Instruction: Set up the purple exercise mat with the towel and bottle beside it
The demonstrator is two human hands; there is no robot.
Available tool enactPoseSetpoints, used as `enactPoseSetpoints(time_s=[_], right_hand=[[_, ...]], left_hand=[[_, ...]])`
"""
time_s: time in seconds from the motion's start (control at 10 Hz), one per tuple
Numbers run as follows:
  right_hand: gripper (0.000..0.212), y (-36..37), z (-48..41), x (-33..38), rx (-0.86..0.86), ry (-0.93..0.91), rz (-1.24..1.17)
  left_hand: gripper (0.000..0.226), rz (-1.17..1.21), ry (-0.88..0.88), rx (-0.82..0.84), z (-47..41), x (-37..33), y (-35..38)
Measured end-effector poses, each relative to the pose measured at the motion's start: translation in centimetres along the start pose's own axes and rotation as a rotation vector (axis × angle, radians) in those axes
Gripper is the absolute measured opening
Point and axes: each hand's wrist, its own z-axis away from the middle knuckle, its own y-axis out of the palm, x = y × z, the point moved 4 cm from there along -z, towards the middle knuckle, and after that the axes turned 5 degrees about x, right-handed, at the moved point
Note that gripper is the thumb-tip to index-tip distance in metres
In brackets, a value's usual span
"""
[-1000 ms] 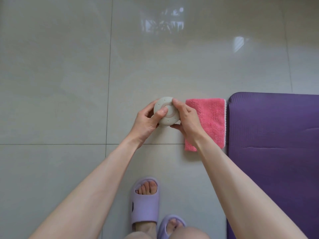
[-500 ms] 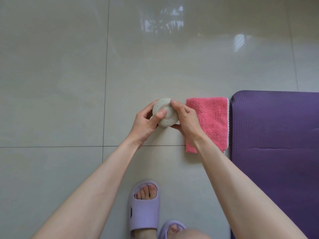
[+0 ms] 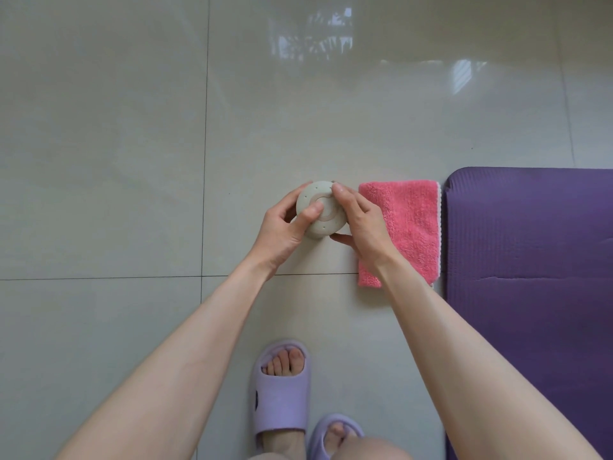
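Observation:
A beige bottle (image 3: 323,224) stands upright on the tiled floor, seen from above, so mostly its round lid with a pinkish ring shows. My left hand (image 3: 282,232) grips its left side, thumb on the lid. My right hand (image 3: 360,224) holds its right side, fingertips on the lid's far edge. Just right of the bottle lies a folded pink towel (image 3: 411,227), partly under my right wrist. The purple exercise mat (image 3: 530,277) lies flat to the right of the towel.
Glossy beige floor tiles (image 3: 132,161) stretch to the left and ahead. My feet in lilac slippers (image 3: 282,393) stand near the bottom centre, just behind the bottle.
Both hands stay on the bottle's lid. The view shifts slightly and my left thumb slides a little further onto the lid; the bottle stays in place.

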Motion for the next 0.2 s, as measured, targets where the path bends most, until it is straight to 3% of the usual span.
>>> enactPoseSetpoints(time_s=[0.2], right_hand=[[0.022, -1.0, 3.5, 2.1, -0.106, 0.001, 0.007]], left_hand=[[0.081, -0.031, -0.094, -0.082, 3.0, -2.2, 0.0]])
